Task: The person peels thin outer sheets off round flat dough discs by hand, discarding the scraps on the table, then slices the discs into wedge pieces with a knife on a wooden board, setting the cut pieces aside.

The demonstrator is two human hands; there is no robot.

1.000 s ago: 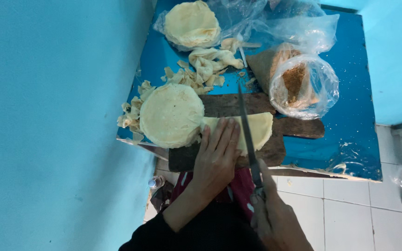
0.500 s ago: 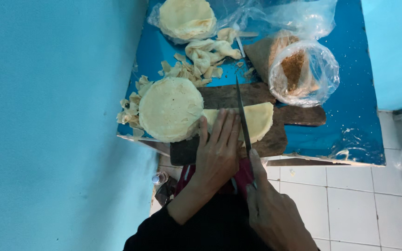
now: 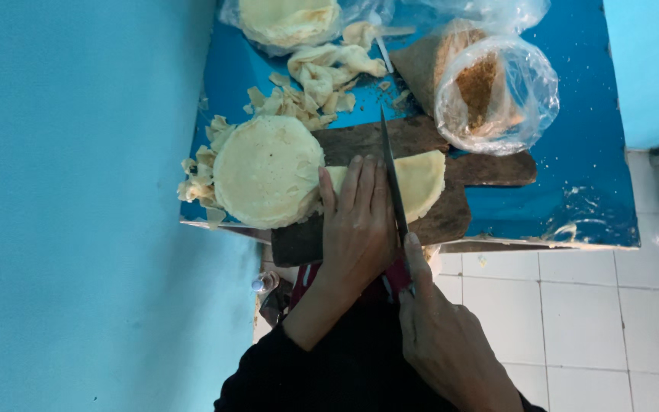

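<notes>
My left hand (image 3: 356, 221) lies flat on the flatbread (image 3: 419, 179) at frame centre; my right hand (image 3: 440, 336) grips the knife (image 3: 393, 183) — mid-cut, trimmed scraps (image 3: 306, 95) above, round stack (image 3: 268, 172) beside the wooden board (image 3: 451, 217).

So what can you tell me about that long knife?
The long thin dark-bladed knife lies across the pale yellow flat round on the dark wooden cutting board, its tip pointing away from the person. The right hand grips its handle, forefinger stretched along the blade's back. The left hand presses flat on the round, right beside the blade.
</notes>
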